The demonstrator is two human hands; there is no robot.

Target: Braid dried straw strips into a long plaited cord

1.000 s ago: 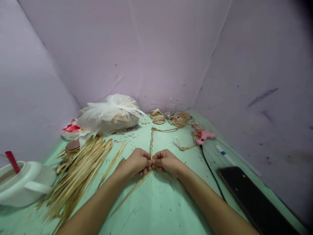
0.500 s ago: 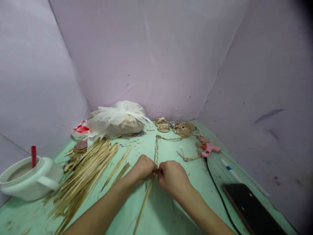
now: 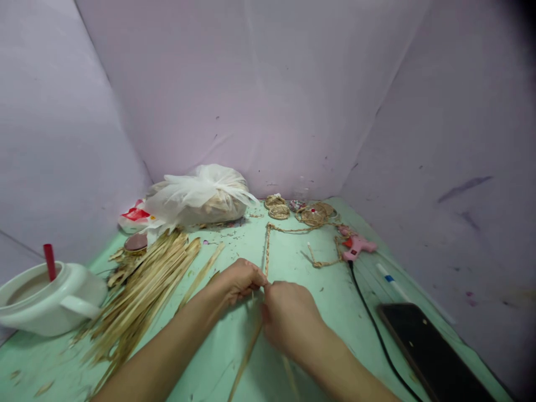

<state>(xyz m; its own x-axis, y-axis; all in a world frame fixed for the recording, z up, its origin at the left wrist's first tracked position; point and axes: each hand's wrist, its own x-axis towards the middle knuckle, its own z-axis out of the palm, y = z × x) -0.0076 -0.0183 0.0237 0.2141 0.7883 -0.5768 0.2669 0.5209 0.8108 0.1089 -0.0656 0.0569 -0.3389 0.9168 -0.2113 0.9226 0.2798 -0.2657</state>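
A thin braid of dried plant fibre point(image 3: 267, 251) runs down the green table toward me, and both hands meet at its near end. My left hand point(image 3: 242, 280) pinches the braid between thumb and fingertips. Pressed close beside it, my right hand point(image 3: 290, 310) is closed around the strands at the same spot; its fingers partly hide what they grip. Loose fibre strips point(image 3: 247, 354) trail from under the hands toward the table's front. On the left lies a bundle of dry, flat fibre strips point(image 3: 146, 290).
A white pot point(image 3: 86, 282) with a red stick stands at left. Behind are a tied white plastic bag point(image 3: 205, 195) and woven coils point(image 3: 316, 214). At right lie a pink glue gun point(image 3: 358, 245) with black cord, a white pen point(image 3: 393, 283) and a dark phone point(image 3: 431, 352).
My right hand has shifted slightly left and down, turning over the strands. The left hand's fingers have loosened a little, and another strip now shows below the right hand. The view tilted slightly.
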